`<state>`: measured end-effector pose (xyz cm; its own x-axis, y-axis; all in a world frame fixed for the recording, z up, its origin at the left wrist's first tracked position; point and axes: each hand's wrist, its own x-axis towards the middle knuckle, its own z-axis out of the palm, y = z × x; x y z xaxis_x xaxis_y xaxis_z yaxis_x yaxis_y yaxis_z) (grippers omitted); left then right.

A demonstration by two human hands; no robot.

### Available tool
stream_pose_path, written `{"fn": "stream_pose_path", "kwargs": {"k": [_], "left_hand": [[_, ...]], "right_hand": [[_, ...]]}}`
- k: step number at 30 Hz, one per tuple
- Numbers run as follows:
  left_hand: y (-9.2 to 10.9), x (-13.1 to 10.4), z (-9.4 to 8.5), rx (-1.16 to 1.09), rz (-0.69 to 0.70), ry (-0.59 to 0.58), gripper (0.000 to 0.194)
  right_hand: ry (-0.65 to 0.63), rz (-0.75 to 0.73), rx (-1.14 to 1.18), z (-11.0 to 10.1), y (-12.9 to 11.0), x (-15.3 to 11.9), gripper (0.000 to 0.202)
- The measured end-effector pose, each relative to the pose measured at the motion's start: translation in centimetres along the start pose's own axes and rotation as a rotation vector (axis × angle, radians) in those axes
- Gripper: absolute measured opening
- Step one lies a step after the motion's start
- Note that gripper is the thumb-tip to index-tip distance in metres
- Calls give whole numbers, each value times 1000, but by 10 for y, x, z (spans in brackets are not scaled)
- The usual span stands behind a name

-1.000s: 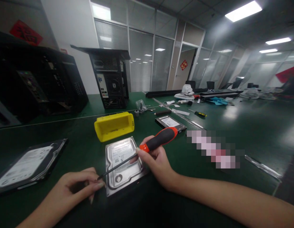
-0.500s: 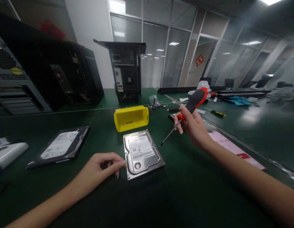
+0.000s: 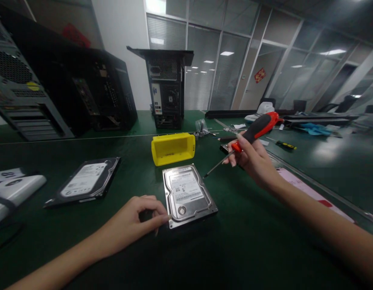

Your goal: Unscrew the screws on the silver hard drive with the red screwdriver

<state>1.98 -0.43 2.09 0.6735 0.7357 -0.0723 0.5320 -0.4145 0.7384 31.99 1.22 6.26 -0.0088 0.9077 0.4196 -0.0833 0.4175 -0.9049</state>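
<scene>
A silver hard drive (image 3: 189,195) with a white label lies flat on the green table in front of me. My left hand (image 3: 144,217) is at its near left edge, thumb and fingertips closed against the side by the corner; the fingertips under the thumb are partly hidden. In my right hand (image 3: 252,157) is a screwdriver (image 3: 258,129) with a black and red handle, held slanted. Its thin shaft points down and left, the tip close to the drive's right edge. Whether the tip touches anything I cannot tell.
Behind the drive stands a yellow bin (image 3: 173,150). Another hard drive (image 3: 85,181) lies at left, beside a white device (image 3: 17,193). Computer cases (image 3: 168,88) stand at the back. A pink phone (image 3: 310,191) and a yellow-black screwdriver (image 3: 285,145) are at right.
The screwdriver tip has come left relative to the drive, nearer its right edge. My left hand has slid along the drive's left side toward the near corner. The whole view has shifted slightly.
</scene>
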Motion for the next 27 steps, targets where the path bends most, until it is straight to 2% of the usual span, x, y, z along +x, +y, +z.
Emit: {"fn": "stream_pose_path", "kwargs": {"k": [16,27], "left_hand": [[3,-1,-1,14,-4,-13,32],[6,0,-2,22,-10,-10,32]], "right_hand": [[35,-105,-148,6,-8,-7,23],[47,-65,-181,10,-8,-9,26]]}}
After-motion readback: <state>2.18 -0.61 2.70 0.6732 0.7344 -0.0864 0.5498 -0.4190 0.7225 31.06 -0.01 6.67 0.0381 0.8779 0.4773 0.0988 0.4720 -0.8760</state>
